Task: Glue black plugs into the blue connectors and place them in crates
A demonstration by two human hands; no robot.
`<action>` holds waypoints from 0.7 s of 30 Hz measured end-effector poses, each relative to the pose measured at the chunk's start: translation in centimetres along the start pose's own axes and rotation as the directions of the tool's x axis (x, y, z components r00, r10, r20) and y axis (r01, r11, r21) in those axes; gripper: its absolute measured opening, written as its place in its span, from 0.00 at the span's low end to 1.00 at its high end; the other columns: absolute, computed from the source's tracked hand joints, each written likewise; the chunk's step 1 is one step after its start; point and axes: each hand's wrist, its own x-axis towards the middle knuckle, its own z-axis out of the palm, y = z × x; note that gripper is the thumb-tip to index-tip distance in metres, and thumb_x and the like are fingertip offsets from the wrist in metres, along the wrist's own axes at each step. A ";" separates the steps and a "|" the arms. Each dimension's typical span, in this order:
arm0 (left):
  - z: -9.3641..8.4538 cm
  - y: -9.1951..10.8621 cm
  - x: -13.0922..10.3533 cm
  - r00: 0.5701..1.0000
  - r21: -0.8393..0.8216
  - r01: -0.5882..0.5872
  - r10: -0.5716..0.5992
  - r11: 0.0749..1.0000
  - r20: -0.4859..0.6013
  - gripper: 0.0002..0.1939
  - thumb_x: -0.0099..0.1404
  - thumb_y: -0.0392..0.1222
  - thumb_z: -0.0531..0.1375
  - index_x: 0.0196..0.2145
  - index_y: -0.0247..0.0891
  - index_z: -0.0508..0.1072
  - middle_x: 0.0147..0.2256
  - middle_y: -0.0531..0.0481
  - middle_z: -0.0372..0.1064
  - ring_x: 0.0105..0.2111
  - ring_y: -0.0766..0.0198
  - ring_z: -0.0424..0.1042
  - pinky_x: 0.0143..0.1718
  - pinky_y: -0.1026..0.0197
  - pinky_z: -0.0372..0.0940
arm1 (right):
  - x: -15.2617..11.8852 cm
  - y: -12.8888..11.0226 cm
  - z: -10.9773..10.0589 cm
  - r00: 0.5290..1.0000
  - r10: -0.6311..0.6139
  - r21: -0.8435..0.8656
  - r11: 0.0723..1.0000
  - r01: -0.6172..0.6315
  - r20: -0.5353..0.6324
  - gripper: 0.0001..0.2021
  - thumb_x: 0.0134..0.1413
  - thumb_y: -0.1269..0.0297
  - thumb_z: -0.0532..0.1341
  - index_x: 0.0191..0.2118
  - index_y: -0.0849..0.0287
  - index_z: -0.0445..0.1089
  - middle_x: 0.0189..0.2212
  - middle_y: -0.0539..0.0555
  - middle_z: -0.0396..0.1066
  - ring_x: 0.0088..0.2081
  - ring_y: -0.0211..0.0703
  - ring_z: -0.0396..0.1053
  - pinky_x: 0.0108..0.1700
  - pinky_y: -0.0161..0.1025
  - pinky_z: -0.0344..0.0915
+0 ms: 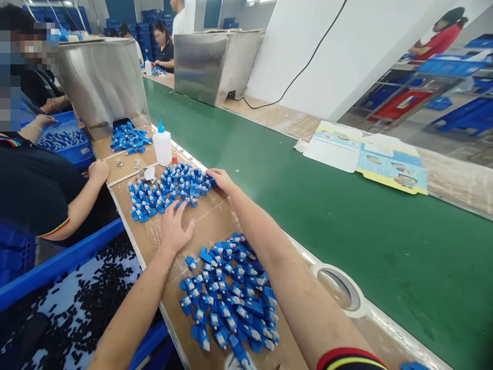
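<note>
Many small blue parts with white tips stand in a far group (169,187) on the brown worktop (208,218). My left hand (176,228) is at the near edge of that group, fingers spread, palm down, with nothing seen in it. At the group's right end, my right hand (221,180) touches the outermost blue parts; its fingertips are partly hidden among them, and no part is seen lifted. A second, looser pile of blue parts (231,295) lies nearer, between my forearms. Behind the far group stands a white bottle with a blue tip (162,146).
A green conveyor belt (308,216) runs along the right, with a tape roll (339,288) at its near edge. At left are a blue bin of black pieces (96,288) and a co-worker's hand (99,170). Metal hoods (103,82) and flattened printed cardboard (370,154) lie beyond.
</note>
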 end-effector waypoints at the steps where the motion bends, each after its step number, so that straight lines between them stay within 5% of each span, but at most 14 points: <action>1: 0.1 0.0 0.0 1.000 0.003 0.012 -0.012 1.000 0.015 0.29 0.66 0.45 0.60 0.63 0.41 0.63 0.62 0.36 0.58 0.62 0.45 0.60 0.64 0.40 0.58 | -0.4 -0.1 0.1 1.000 -0.013 0.004 1.000 0.013 0.020 0.22 0.53 0.43 0.60 0.36 0.59 0.77 0.39 0.53 0.79 0.46 0.49 0.73 0.53 0.43 0.67; 12: 1.1 0.2 0.8 0.984 -0.049 0.134 -0.128 0.990 0.122 0.38 0.63 0.50 0.64 0.67 0.42 0.58 0.66 0.35 0.56 0.66 0.41 0.57 0.65 0.38 0.57 | -5.9 -1.3 -2.1 0.977 -0.052 -0.004 0.999 0.054 0.208 0.24 0.55 0.41 0.61 0.38 0.59 0.79 0.38 0.56 0.79 0.44 0.52 0.73 0.51 0.47 0.69; 16: 1.4 0.2 2.0 0.991 -0.114 0.113 -0.104 0.987 0.078 0.36 0.65 0.48 0.62 0.66 0.38 0.56 0.65 0.35 0.57 0.66 0.45 0.57 0.67 0.40 0.54 | -4.2 -2.3 0.0 0.985 -0.082 0.041 0.996 0.077 0.149 0.23 0.57 0.43 0.61 0.45 0.57 0.78 0.48 0.54 0.78 0.52 0.53 0.71 0.57 0.48 0.65; 21: 2.1 0.3 3.5 0.992 -0.175 0.125 -0.120 0.977 0.040 0.29 0.65 0.47 0.62 0.60 0.36 0.63 0.59 0.35 0.64 0.61 0.46 0.63 0.64 0.41 0.58 | -2.5 -3.6 3.0 0.971 -0.127 0.079 0.990 0.113 0.201 0.17 0.55 0.48 0.64 0.39 0.57 0.80 0.43 0.54 0.80 0.49 0.50 0.73 0.58 0.48 0.65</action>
